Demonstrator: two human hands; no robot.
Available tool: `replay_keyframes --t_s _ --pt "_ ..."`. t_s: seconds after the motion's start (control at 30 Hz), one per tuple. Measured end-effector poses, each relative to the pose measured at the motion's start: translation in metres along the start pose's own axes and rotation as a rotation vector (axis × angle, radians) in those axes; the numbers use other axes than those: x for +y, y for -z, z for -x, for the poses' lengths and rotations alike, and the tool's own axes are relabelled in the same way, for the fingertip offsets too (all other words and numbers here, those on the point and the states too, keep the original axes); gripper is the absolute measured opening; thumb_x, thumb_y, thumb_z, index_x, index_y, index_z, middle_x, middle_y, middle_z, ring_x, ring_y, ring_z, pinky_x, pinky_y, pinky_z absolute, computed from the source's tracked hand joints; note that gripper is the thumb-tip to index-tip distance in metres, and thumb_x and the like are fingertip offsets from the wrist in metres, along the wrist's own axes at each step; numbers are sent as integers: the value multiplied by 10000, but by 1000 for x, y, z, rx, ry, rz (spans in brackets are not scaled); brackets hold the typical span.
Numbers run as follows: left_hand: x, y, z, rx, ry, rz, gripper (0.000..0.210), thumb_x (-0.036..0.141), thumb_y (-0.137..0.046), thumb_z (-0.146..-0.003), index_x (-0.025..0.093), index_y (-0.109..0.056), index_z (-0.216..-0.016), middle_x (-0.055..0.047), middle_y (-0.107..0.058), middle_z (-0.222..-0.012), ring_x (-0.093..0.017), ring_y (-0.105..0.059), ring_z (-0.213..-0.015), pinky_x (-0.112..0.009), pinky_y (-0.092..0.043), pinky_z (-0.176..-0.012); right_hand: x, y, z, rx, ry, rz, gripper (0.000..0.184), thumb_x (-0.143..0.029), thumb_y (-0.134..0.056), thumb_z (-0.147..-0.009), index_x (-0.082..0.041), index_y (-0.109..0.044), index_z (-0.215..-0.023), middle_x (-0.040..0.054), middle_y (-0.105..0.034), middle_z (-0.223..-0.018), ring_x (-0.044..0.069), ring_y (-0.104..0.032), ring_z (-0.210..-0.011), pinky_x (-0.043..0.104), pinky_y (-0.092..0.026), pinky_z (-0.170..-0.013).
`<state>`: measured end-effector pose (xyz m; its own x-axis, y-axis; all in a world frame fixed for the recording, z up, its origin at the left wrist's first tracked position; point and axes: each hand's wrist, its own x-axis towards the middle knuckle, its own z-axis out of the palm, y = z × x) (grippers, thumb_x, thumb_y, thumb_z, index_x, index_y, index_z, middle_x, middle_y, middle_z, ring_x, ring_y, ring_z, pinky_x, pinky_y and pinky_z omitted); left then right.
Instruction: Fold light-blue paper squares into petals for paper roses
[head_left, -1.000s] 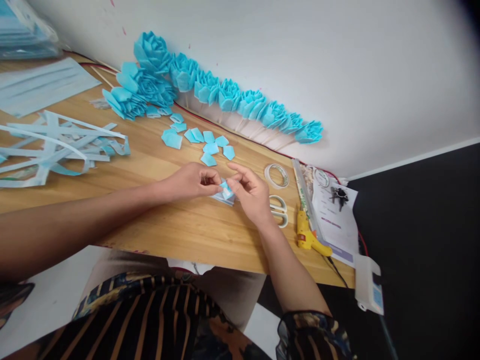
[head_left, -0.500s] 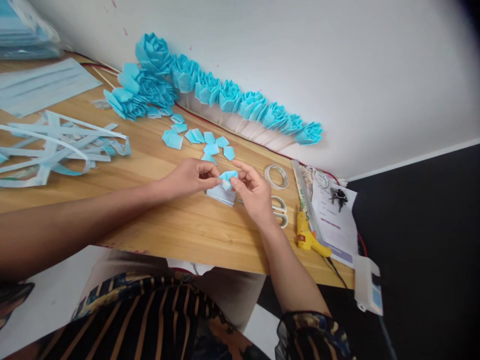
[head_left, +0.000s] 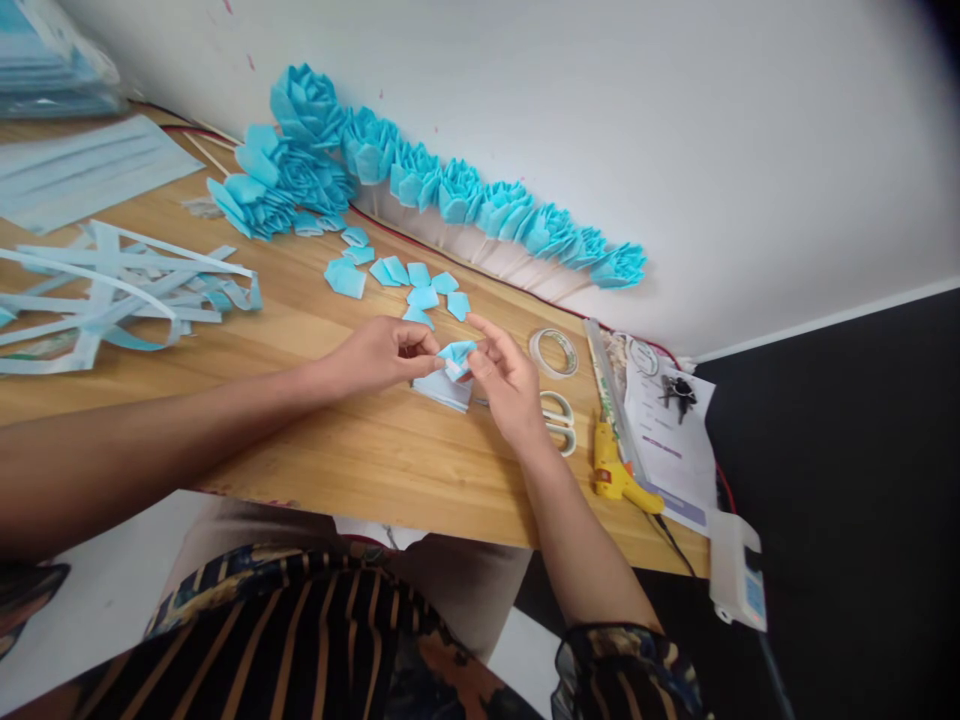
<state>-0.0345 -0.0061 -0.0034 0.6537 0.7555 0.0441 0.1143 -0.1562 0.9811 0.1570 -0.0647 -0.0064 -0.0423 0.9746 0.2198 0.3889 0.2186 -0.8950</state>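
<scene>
Between both hands is a small light-blue folded fabric petal, held just above the table. My left hand pinches its left edge between thumb and fingertips. On its right side, my right hand grips it with thumb and forefinger. A stack of pale blue cut pieces lies directly beneath. Beyond my hands, several folded blue petals are scattered on the wood. White-handled scissors lie beside my right hand, which hides their blades in part.
Blue fabric flowers on sticks lean along the wall. Cut strips and a flat face mask lie at left. To the right are a tape roll, a yellow glue gun, papers and keys.
The right hand's fingers have shifted slightly on the petal, and its top fold looks a little different. My left hand keeps its pinch in the same place.
</scene>
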Motion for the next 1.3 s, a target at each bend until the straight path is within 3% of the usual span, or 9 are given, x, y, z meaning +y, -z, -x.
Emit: replay_keyframes --t_s 0.1,0.4,0.63,0.9,1.17,1.3 --pt "0 0 0 -7 -15 -24 203 340 -624 -778 142 -616 -734 19 -588 -620 -88 -498 -569 -193 -365 -523 2 -3 1 -28 22 56 476 -390 -663 -852 -309 -566 -1311 -17 -576 -794 134 -547 -702 279 -497 -660" --pt "-3 0 -1 -31 -24 -22 193 338 -614 -787 146 -621 -762 24 -592 -632 -86 -494 -574 -197 -363 -531 -6 0 3 -12 101 217 391 -321 -637 -866 -297 -621 -1256 7 -660 -925 138 -558 -721 300 -509 -705" --pt "-6 0 -1 -23 -12 -8 206 353 -626 -784 148 -624 -759 21 -591 -636 -90 -496 -579 -205 -369 -539 -4 -2 3 0 34 138 359 -359 -563 -916 -295 -614 -1265 -25 -560 -719 128 -539 -648 276 -480 -621" --pt "-1 -1 1 -29 -30 -30 179 318 -623 -775 142 -617 -743 34 -562 -616 -79 -465 -567 -196 -347 -523 -2 -3 2 47 12 122 410 -335 -668 -840 -286 -624 -1245 -27 -582 -781 117 -517 -688 256 -473 -654" --pt "1 -2 1 -28 -56 -63 186 333 -615 -788 150 -610 -755 28 -583 -635 -83 -480 -573 -195 -361 -525 -6 -2 4 57 26 138 329 -405 -588 -897 -298 -654 -1201 -23 -564 -718 125 -483 -615 267 -440 -579" --pt "0 -2 1 -15 -43 -47 195 343 -622 -787 150 -613 -755 18 -589 -633 -89 -495 -577 -197 -378 -528 -7 1 3 114 28 125 335 -434 -493 -948 -275 -655 -1194 -7 -617 -757 135 -546 -668 285 -477 -636"
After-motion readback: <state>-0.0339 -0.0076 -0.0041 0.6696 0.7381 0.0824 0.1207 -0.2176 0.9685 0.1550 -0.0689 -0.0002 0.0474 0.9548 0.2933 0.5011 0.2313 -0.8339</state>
